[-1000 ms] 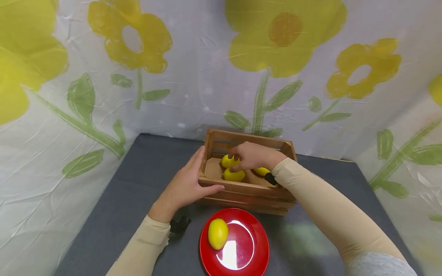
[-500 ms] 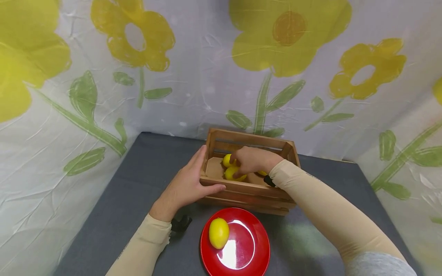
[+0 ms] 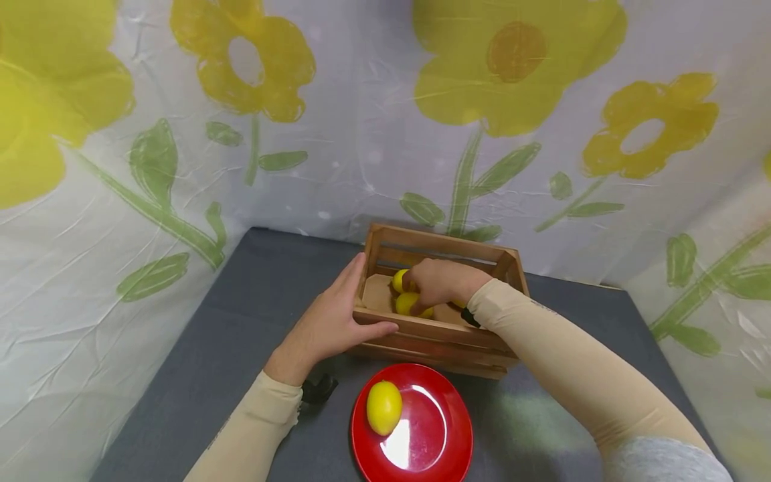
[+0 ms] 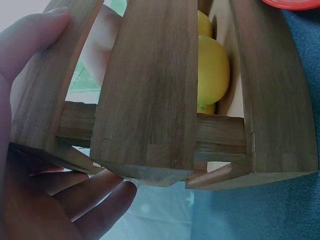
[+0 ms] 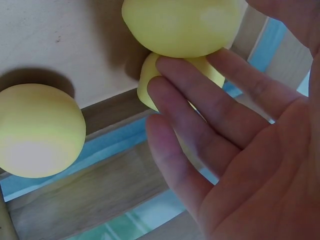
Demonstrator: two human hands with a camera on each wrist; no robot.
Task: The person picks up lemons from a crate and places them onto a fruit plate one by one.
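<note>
My left hand (image 3: 328,318) grips the near left corner of a wooden slatted crate (image 3: 442,328), its thumb along the front rail. In the left wrist view, the fingers wrap around the end slats. Reaching into the crate, my right hand (image 3: 442,281) is at two lemons: a nearer lemon (image 3: 406,303) and a farther lemon (image 3: 400,281) partly covered by the fingers. The right wrist view has its fingertips (image 5: 162,65) against the underside of the nearer lemon (image 5: 182,25), fingers fairly straight. Another lemon (image 5: 40,130) lies apart from that hand.
A red plate (image 3: 442,428) bearing one lemon (image 3: 384,408) stands in front of the crate on the dark tabletop (image 3: 271,281). Behind the table hangs a flower-patterned cloth (image 3: 361,120). The crate walls surround the right hand.
My right hand has moved lower into the crate, and its thumb now touches the nearer lemon. The left hand keeps its hold on the crate corner. The head view has shifted slightly.
</note>
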